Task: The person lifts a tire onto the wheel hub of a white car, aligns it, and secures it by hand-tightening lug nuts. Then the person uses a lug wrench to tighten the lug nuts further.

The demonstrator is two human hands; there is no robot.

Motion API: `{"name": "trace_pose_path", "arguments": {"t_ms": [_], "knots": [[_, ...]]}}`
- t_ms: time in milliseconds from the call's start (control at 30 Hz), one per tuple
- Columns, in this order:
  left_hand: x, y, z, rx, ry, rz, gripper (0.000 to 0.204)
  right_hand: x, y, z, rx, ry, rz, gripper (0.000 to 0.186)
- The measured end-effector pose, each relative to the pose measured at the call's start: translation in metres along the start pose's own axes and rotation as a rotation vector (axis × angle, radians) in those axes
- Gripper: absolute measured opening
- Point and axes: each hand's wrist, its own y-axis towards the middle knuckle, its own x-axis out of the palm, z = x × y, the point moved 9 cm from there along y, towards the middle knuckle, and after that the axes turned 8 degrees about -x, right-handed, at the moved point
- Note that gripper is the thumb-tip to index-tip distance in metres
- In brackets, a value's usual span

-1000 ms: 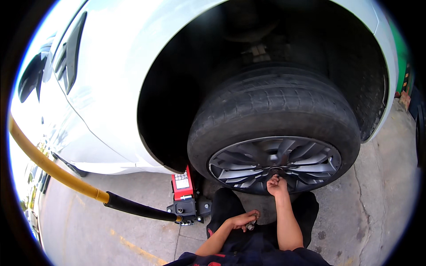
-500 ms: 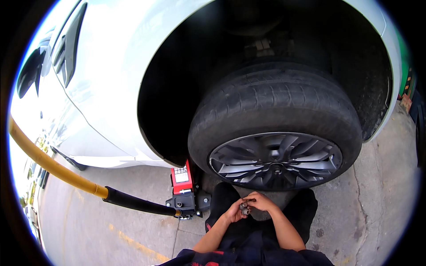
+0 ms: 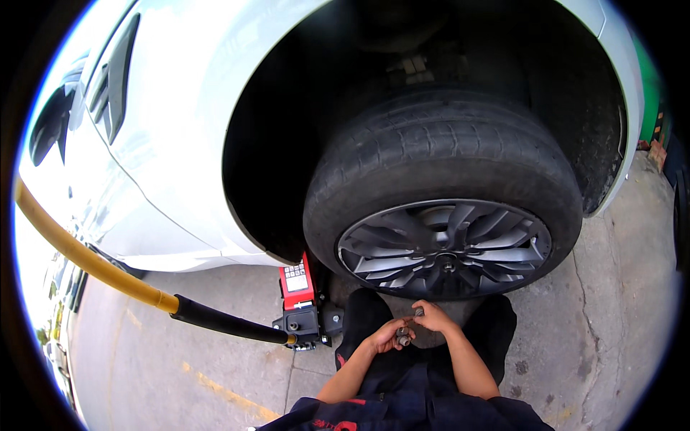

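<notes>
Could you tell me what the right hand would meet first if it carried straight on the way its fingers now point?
The right hand points left towards the left hand, which cups small dark wheel bolts. It would probably meet those bolts or the left hand's fingers first, though depth between the hands is hard to judge.

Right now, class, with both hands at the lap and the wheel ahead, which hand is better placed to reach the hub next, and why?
Probably the right hand: it sits higher, nearer the wheel, pinching a small bolt. The left hand lies lower, cupping another small metal piece.
</notes>
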Motion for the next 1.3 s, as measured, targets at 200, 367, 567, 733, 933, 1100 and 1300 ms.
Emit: {"name": "trace_pose_path", "arguments": {"t_ms": [200, 367, 567, 733, 933, 1100, 1300], "knots": [[0.008, -0.006, 0.007, 0.029, 0.005, -0.032, 0.048, -0.017, -0.011, 0.051, 0.458, 0.695, 0.173, 0.03], [0.012, -0.009, 0.01, 0.025, 0.021, -0.025, 0.045, -0.055, -0.012, 0.03, 0.413, 0.33, 0.313, 0.041], [0.013, -0.006, 0.009, 0.026, -0.001, -0.045, 0.04, -0.06, -0.006, 0.016, 0.252, 0.293, 0.389, 0.026], [0.015, -0.008, 0.012, 0.04, 0.037, -0.028, 0.038, -0.045, -0.005, 0.026, 0.392, 0.984, 0.508, 0.022], [0.007, -0.003, 0.008, 0.014, -0.033, -0.024, 0.038, -0.028, 0.019, 0.023, 0.412, 1.674, 0.686, 0.012], [0.003, -0.002, 0.007, 0.012, -0.082, -0.003, 0.037, -0.034, 0.05, 0.024, 0.392, 1.642, 0.889, 0.01], [-0.003, 0.004, 0.0, 0.03, -0.105, -0.053, 0.036, -0.033, 0.054, 0.023, 0.3, 1.575, 1.124, 0.013]]}}
